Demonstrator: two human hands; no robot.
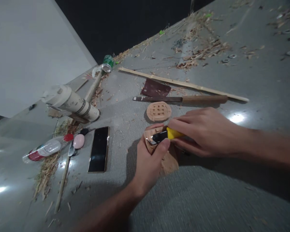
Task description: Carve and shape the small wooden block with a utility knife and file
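Wrapped around a light wooden block point(170, 163), my left hand point(148, 161) keeps it just above the grey surface, thumb on its upper side. My right hand point(200, 132) is closed on a yellow and black utility knife point(172, 132). The knife's blade end meets the block's carved face close to my left thumb; the exact contact of the blade is hard to see. Just beyond both hands lies a rounded wooden piece point(159, 111) with rows of small square recesses.
Behind sit a wood-handled flat tool point(203, 99), a dark brown patch point(156, 87) and a long thin stick point(183, 84). To the left are a phone point(99, 149), a plastic bottle point(44, 150), lying paper cups point(74, 103) and a green can point(107, 63). Wood shavings point(205, 53) are scattered about.
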